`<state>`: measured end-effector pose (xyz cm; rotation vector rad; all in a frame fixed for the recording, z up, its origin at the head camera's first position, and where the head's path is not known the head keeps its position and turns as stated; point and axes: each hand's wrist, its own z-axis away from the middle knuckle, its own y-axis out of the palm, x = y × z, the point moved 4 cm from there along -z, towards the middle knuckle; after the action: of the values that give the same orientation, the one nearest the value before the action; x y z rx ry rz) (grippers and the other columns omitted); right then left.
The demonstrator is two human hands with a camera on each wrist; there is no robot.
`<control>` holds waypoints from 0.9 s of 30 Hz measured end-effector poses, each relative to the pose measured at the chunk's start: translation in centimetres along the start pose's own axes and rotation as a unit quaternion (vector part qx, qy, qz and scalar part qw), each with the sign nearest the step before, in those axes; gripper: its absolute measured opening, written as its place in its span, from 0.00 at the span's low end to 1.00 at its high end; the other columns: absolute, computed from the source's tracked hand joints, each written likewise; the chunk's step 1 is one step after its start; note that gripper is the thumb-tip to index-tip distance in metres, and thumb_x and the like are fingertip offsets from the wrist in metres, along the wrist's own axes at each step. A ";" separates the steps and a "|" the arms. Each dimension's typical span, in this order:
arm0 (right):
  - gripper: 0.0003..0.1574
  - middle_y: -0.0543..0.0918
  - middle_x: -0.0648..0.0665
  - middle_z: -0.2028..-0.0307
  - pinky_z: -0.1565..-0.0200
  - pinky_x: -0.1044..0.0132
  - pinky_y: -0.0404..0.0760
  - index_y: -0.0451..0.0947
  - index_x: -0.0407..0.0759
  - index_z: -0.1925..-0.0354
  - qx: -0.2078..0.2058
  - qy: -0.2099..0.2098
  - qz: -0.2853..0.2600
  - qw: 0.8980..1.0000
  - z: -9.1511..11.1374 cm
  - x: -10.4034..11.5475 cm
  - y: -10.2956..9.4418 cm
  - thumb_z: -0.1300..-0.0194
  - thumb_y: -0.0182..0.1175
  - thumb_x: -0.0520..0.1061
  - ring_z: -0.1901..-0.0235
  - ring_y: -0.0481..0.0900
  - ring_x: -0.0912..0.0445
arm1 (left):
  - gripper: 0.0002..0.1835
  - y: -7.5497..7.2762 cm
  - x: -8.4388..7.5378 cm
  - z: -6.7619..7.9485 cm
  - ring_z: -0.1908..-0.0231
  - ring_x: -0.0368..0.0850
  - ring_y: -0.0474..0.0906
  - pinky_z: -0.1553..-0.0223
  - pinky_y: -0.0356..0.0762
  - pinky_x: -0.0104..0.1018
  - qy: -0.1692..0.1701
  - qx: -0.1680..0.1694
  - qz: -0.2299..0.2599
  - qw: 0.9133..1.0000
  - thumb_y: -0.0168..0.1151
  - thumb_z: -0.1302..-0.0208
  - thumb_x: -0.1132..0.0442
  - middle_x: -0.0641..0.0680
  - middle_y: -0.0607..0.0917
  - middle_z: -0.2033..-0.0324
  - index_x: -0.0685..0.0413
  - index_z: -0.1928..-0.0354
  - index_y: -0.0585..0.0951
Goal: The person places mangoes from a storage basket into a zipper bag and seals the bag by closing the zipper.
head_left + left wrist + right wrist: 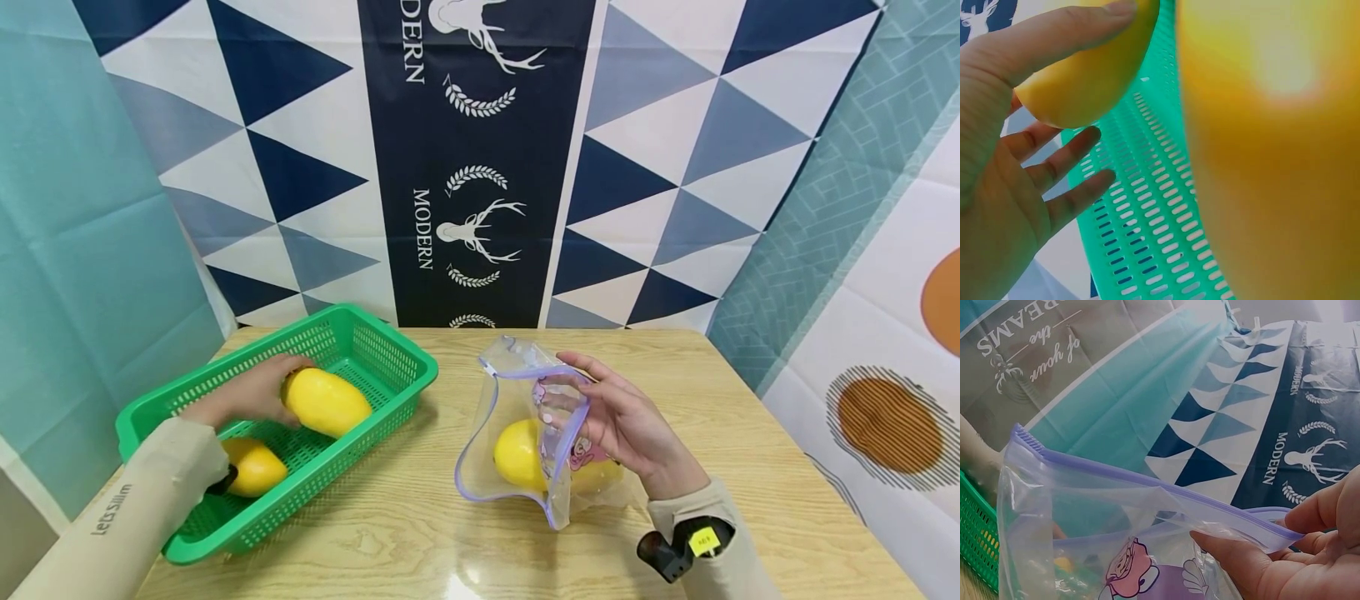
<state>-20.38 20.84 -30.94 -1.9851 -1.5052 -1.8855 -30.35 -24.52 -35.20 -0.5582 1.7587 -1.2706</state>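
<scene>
My left hand reaches into the green basket and grips one end of a yellow mango. In the left wrist view its thumb lies over the mango, with the fingers around the far side. Another mango lies in the basket beneath the left wrist. My right hand pinches the purple zip rim of a clear zip bag, whose mouth gapes toward the basket. Inside the bag lies yellow fruit, partly hidden by the printed plastic.
The wooden table carries the basket on the left and the bag right of centre. Behind it hangs a patterned cloth; a teal cloth hangs on the left side. A wrist camera sits on the right wrist.
</scene>
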 end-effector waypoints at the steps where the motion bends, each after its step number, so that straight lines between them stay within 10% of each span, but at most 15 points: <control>1: 0.24 0.72 0.38 0.39 0.42 0.49 0.75 0.59 0.41 0.33 0.000 0.000 0.000 1.000 0.0 0.0 0.0 0.20 0.29 0.32 0.41 0.77 0.44 | 0.44 -0.1 -0.1 0.0 0.49 0.63 0.73 0.51 0.74 0.63 -0.003 -0.004 0.014 1.000 0.83 0.60 0.63 0.65 0.76 0.46 0.67 0.38 0.72; 15: 0.24 0.72 0.38 0.40 0.42 0.48 0.75 0.61 0.42 0.34 -0.002 0.002 0.000 1.000 0.0 0.0 -0.1 0.20 0.29 0.32 0.41 0.78 0.44 | 0.42 -1.0 -1.3 -0.2 0.49 0.61 0.71 0.54 0.80 0.51 -0.020 -0.008 0.201 0.979 0.80 0.51 0.64 0.67 0.69 0.41 0.67 0.35 0.70; 27: 0.26 0.71 0.38 0.39 0.42 0.49 0.75 0.62 0.42 0.33 0.013 0.000 -0.004 1.000 -0.1 0.0 -0.1 0.20 0.28 0.32 0.40 0.77 0.44 | 0.38 -1.2 -1.6 -0.2 0.51 0.56 0.74 0.53 0.80 0.44 -0.034 -0.011 0.253 0.967 0.77 0.48 0.65 0.66 0.70 0.39 0.67 0.36 0.70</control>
<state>-20.49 20.84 -31.02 -1.9709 -1.5316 -1.8584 -29.86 -23.60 -33.42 -0.1402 1.7143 -0.8631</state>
